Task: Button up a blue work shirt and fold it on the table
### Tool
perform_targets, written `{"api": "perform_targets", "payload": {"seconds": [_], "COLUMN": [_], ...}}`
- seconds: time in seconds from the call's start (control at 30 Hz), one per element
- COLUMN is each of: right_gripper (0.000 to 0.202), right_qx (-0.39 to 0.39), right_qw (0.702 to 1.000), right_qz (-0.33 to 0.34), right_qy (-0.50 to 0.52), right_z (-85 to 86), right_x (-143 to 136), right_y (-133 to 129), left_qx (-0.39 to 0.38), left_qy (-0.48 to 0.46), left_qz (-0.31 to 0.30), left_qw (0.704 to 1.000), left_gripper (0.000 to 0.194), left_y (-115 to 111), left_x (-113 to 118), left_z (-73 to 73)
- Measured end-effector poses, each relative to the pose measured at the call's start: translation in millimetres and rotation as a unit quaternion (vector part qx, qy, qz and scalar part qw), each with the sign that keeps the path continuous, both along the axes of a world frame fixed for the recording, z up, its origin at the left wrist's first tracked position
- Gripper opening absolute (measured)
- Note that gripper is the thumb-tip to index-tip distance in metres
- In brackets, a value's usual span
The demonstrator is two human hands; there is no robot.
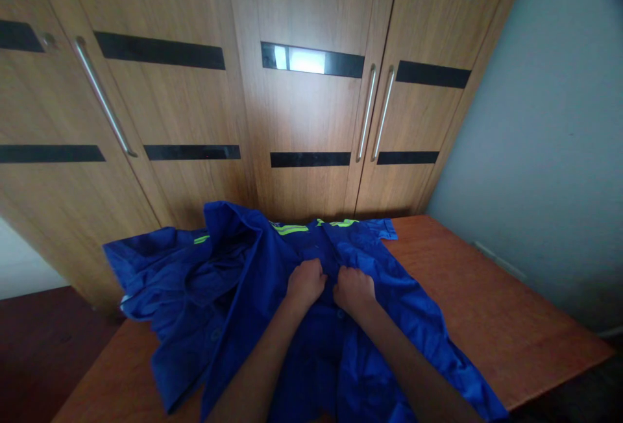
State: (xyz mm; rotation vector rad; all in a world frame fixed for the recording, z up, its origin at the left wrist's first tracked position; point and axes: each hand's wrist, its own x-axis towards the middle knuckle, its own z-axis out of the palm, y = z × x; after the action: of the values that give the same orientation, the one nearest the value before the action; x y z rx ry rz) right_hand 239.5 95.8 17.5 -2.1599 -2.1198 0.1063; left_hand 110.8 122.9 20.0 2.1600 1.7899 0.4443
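A blue work jacket (403, 293) with buttons and bright yellow-green stripes lies spread over the wooden table, its front facing up. Both hands are closed on its front, side by side near the middle. My left hand (306, 280) grips the cloth left of the front opening, and my right hand (356, 288) pinches the cloth on the other side, just above a button. More crumpled blue cloth (189, 287) is heaped to the left; I cannot tell whether it is a separate garment.
The reddish-brown table (467, 300) stretches to the right of the jacket. Behind it stands a wooden wardrobe (311, 111) with long metal handles and dark strips. A pale wall (545, 170) rises at the right, and dark floor shows at the lower left.
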Motion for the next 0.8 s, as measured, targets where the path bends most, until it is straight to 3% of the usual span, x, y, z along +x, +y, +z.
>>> {"api": "perform_targets", "payload": {"seconds": [0.17, 0.47, 0.6, 0.8], "right_gripper": [0.023, 0.026, 0.030, 0.037], "right_qx": [0.007, 0.019, 0.017, -0.012], "right_qw": [1.000, 0.986, 0.950, 0.868], "right_qz": [0.003, -0.025, -0.009, 0.033], "right_qy": [0.020, 0.164, 0.311, 0.495], "right_z": [0.5, -15.3, -21.0, -18.4], "right_x": [-1.6, 14.7, 27.5, 34.7], "right_y": [0.0, 7.5, 15.5, 15.8], "left_qx": [0.050, 0.060, 0.060, 0.066], "left_qy": [-0.065, -0.175, -0.214, -0.252], "left_qz": [0.019, 0.027, 0.035, 0.027], "left_qw": [0.996, 0.982, 0.974, 0.965], "left_gripper": [0.010, 0.011, 0.009, 0.009], "left_y": [5.9, 5.2, 2.9, -1.4], "left_x": [8.3, 6.7, 4.1, 5.7], "left_z": [-1.2, -26.6, -28.2, -24.9]}}
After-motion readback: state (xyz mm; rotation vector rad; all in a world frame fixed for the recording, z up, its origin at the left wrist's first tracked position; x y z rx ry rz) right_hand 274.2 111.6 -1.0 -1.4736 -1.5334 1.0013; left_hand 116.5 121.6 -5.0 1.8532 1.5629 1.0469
